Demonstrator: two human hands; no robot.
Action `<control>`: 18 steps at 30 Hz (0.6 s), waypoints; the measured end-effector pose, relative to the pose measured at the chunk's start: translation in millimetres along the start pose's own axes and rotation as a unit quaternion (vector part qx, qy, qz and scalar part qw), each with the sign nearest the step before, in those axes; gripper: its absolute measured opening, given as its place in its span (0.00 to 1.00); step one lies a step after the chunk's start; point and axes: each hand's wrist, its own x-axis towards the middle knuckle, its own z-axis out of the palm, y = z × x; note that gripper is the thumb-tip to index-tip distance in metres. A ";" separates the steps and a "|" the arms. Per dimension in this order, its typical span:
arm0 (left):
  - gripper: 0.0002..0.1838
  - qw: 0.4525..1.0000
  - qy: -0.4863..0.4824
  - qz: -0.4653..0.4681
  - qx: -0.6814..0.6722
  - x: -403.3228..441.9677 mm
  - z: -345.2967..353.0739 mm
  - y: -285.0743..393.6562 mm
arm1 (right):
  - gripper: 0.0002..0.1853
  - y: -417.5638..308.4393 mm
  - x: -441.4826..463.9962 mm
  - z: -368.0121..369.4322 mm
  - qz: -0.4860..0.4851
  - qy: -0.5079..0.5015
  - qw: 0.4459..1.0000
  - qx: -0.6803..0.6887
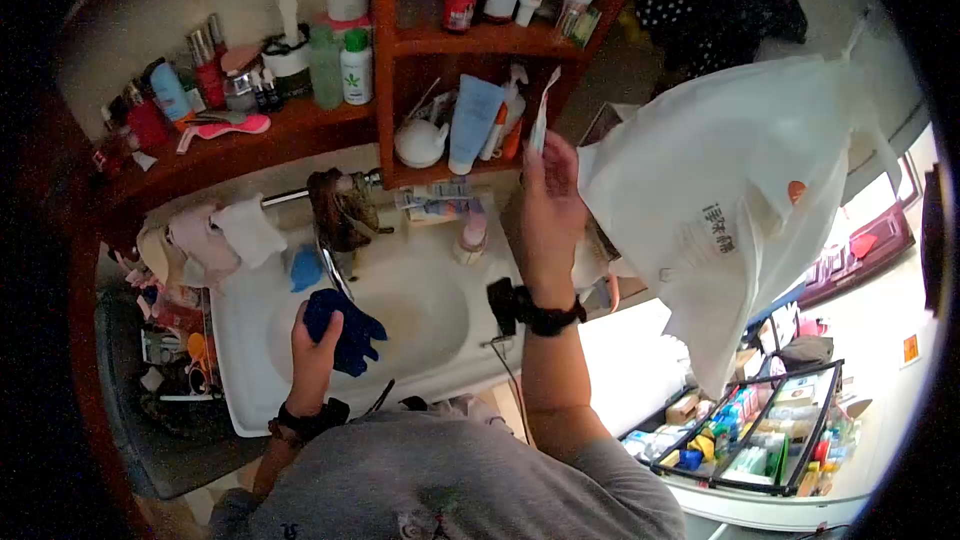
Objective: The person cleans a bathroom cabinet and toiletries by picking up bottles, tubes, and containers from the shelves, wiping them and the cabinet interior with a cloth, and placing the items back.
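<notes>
The left hand (312,358) gripped a dark blue fabric piece with a lobed edge (348,335), which was positioned over the white oval sink basin (435,325), near the curved silver faucet spout (332,272). The right hand (553,205), raised beside the brown wooden shelf unit (480,43), grasped a slim white packet with red markings (543,118), its free end pointing toward the shelves. A white plastic bag with dark printed lettering (720,160) hung to the right of the raised hand. A small pink-and-white bottle (470,239) stood on the sink's rear ledge.
</notes>
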 end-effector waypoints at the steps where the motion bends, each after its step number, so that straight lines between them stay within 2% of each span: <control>1: 0.12 1.000 0.001 0.002 0.001 -3.5 -0.9 -1.9 | 0.14 -2.1 9.4 7.4 0.001 -0.011 1.000 0.018; 3: 0.11 1.000 0.005 0.021 0.009 -5.8 -2.1 -1.4 | 0.14 -1.6 24.2 20.9 0.002 -0.035 0.998 0.057; 4: 0.11 0.999 0.010 0.034 0.016 -7.4 -2.4 -0.9 | 0.15 0.5 27.1 25.2 -0.013 -0.040 0.998 -0.056; 6: 0.11 0.999 0.022 0.036 -0.007 -16.1 -4.0 2.2 | 0.15 31.4 13.5 13.5 -0.030 -0.102 0.991 -0.075; 7: 0.10 0.999 0.028 0.033 -0.005 -18.4 -7.1 2.9 | 0.15 44.1 -0.5 8.9 -0.037 -0.133 0.987 -0.082; 9: 0.10 0.999 0.048 0.026 -0.005 -20.9 -12.5 0.3 | 0.14 50.3 -52.7 -3.8 0.010 -0.168 0.979 -0.119; 11: 0.12 0.999 0.037 0.029 0.000 -21.7 -17.0 -1.9 | 0.15 78.4 -101.1 -12.0 -0.011 -0.268 0.948 -0.173; 13: 0.12 0.999 0.018 0.032 0.015 -19.8 -20.5 -13.9 | 0.15 93.8 -141.2 -22.3 0.095 -0.305 0.932 -0.173; 14: 0.17 0.999 -0.018 0.033 0.026 -16.1 -23.4 -19.0 | 0.15 99.1 -155.9 -23.2 0.148 -0.320 0.920 -0.173; 17: 0.22 0.995 -0.055 -0.044 -0.065 -14.7 -10.7 -18.8 | 0.16 70.0 -183.7 -1.1 0.157 -0.361 0.919 0.020; 18: 0.27 0.989 -0.103 -0.086 -0.061 -19.6 -2.1 3.8 | 0.15 52.8 -189.9 7.1 0.145 -0.370 0.918 0.005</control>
